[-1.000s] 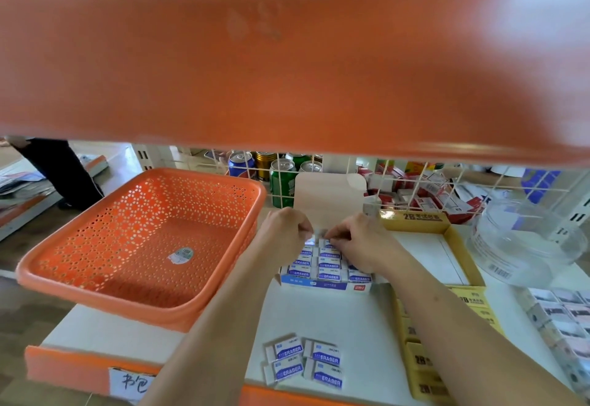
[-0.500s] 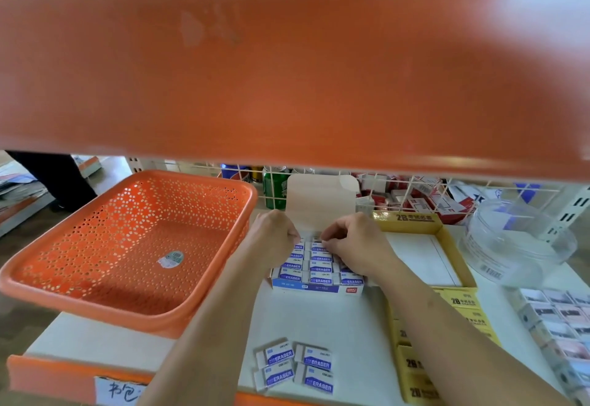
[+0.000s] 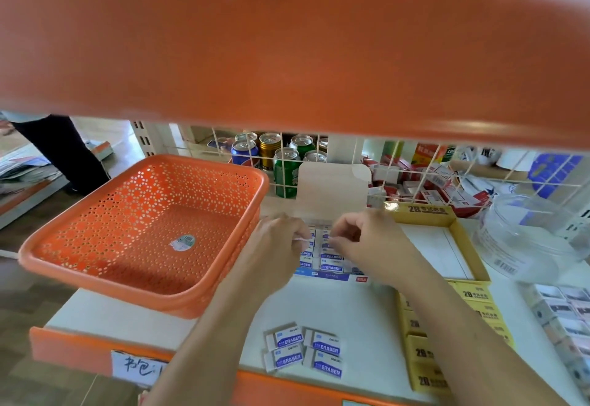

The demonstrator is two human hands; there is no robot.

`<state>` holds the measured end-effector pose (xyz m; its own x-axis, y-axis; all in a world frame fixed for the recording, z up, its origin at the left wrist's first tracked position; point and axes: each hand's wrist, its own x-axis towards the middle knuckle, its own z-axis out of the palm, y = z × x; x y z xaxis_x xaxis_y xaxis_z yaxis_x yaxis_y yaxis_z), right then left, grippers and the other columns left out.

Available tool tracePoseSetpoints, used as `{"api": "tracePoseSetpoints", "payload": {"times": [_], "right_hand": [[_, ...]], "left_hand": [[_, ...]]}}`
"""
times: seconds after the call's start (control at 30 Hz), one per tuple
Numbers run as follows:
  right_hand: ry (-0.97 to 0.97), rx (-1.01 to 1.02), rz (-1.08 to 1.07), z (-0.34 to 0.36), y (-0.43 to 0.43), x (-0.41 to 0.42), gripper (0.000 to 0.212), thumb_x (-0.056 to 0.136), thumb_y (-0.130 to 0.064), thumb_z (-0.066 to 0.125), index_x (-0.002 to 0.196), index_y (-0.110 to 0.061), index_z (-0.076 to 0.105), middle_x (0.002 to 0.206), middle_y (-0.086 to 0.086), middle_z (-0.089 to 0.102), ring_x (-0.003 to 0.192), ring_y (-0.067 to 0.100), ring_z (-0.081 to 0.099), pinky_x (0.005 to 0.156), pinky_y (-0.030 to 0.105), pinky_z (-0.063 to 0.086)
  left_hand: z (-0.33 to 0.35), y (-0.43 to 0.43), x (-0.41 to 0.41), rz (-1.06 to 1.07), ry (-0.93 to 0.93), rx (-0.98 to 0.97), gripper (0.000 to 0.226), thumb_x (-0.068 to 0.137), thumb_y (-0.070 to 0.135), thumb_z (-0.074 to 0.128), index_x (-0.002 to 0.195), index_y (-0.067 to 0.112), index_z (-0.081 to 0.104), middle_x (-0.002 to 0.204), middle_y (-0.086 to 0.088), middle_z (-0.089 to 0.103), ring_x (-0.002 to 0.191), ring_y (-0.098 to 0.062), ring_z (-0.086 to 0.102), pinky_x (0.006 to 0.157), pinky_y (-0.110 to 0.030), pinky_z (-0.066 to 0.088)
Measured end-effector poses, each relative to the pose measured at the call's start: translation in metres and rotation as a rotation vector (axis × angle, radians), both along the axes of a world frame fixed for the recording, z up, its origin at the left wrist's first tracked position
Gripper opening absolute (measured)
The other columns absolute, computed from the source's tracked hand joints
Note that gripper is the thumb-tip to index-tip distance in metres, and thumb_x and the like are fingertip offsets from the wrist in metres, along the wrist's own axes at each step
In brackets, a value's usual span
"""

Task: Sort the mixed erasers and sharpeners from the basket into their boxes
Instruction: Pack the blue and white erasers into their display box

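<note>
The blue eraser box (image 3: 329,275) sits mid-shelf with its lid (image 3: 332,188) standing open, and rows of white-and-blue erasers (image 3: 332,267) fill it. Both hands hover over its far rows with fingers curled. My left hand (image 3: 277,242) pinches a white eraser edge at its fingertips. My right hand (image 3: 367,239) pinches an eraser just to the right of it. Several loose erasers (image 3: 303,349) lie near the shelf's front edge. The orange basket (image 3: 204,188) to the left holds only a sticker. No sharpeners are visible.
An open yellow 2B box (image 3: 469,249) stands to the right, with stacked yellow 2B packs (image 3: 424,357) in front. A clear plastic tub (image 3: 530,239) lies further right. Drink cans (image 3: 284,169) stand behind a wire grid. An orange shelf (image 3: 287,54) overhangs closely. Someone's dark legs (image 3: 64,150) stand at far left.
Both hands stay over the eraser box; their fingertips, which met at one spot a second ago, have parted slightly. The view has shifted a little.
</note>
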<state>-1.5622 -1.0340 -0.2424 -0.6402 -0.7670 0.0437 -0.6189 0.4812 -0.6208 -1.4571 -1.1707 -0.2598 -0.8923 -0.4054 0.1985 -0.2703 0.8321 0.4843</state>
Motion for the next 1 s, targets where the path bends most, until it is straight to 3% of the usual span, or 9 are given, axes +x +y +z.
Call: {"api": "tracePoseSetpoints", "payload": {"times": [0.1,0.17,0.3,0.43,0.57,0.77,0.9,1.0], "right_hand": [[-0.087,0.219,0.219,0.006,0.008,0.018,0.008,0.081,-0.029,0.071,0.078,-0.022,0.068,0.073,-0.011,0.063,0.061,0.0,0.054,0.056,0.013,0.042],[-0.091,0.384,0.306,0.004,0.01,0.03,0.015,0.077,-0.032,0.075,0.085,-0.02,0.071,0.081,-0.011,0.065,0.071,0.004,0.059,0.065,0.023,0.049],[-0.098,0.519,0.357,-0.003,0.009,0.048,0.029,0.07,-0.034,0.08,0.095,-0.023,0.069,0.081,-0.012,0.064,0.078,0.009,0.061,0.074,0.031,0.053],[-0.086,0.535,0.364,-0.004,0.008,0.055,0.023,0.072,-0.028,0.079,0.09,-0.021,0.067,0.076,-0.011,0.06,0.075,0.012,0.06,0.066,0.027,0.048],[-0.119,0.531,0.348,-0.004,0.011,0.059,0.023,0.074,-0.025,0.079,0.094,-0.021,0.067,0.089,-0.005,0.067,0.082,0.014,0.063,0.073,0.031,0.052],[-0.14,0.417,0.326,-0.01,0.018,0.061,0.008,0.08,-0.02,0.072,0.088,-0.019,0.069,0.071,-0.01,0.06,0.07,0.01,0.06,0.065,0.025,0.049],[-0.097,0.25,0.22,-0.003,0.022,0.045,0.004,0.084,-0.026,0.068,0.084,-0.024,0.064,0.08,-0.009,0.061,0.071,0.003,0.058,0.061,0.02,0.048],[-0.05,0.069,0.063,0.007,0.022,0.021,0.008,0.086,-0.026,0.066,0.08,-0.026,0.06,0.073,-0.011,0.058,0.062,-0.001,0.051,0.052,0.011,0.039]], "left_hand": [[0.005,0.005,0.02,-0.089,-0.121,0.054,0.016,0.089,0.01,0.061,0.08,0.023,0.067,0.073,0.017,0.058,0.068,-0.001,0.058,0.063,-0.013,0.044],[0.008,0.008,0.03,-0.129,-0.24,0.087,0.015,0.09,0.016,0.062,0.079,0.025,0.064,0.072,0.018,0.059,0.065,0.004,0.057,0.057,-0.009,0.041],[0.005,0.013,0.047,-0.13,-0.437,0.162,0.002,0.086,0.022,0.068,0.085,0.023,0.066,0.076,0.016,0.06,0.076,-0.007,0.065,0.067,-0.023,0.054],[0.003,0.017,0.058,-0.071,-0.587,0.276,0.024,0.074,0.035,0.079,0.087,0.03,0.06,0.089,0.009,0.06,0.086,-0.016,0.066,0.077,-0.032,0.055],[0.002,0.021,0.062,-0.057,-0.556,0.242,0.021,0.077,0.035,0.078,0.092,0.028,0.065,0.09,0.015,0.056,0.091,-0.01,0.062,0.082,-0.026,0.051],[0.002,0.024,0.06,-0.059,-0.521,0.214,0.011,0.081,0.028,0.074,0.09,0.027,0.067,0.095,0.01,0.065,0.089,-0.008,0.064,0.081,-0.024,0.053],[0.002,0.018,0.052,-0.039,-0.353,0.18,0.017,0.083,0.028,0.073,0.076,0.03,0.057,0.081,0.01,0.061,0.075,-0.01,0.062,0.067,-0.023,0.05],[0.009,0.014,0.041,-0.034,-0.177,0.144,0.011,0.085,0.028,0.071,0.081,0.028,0.061,0.075,0.012,0.062,0.07,-0.007,0.062,0.067,-0.025,0.052]]}}
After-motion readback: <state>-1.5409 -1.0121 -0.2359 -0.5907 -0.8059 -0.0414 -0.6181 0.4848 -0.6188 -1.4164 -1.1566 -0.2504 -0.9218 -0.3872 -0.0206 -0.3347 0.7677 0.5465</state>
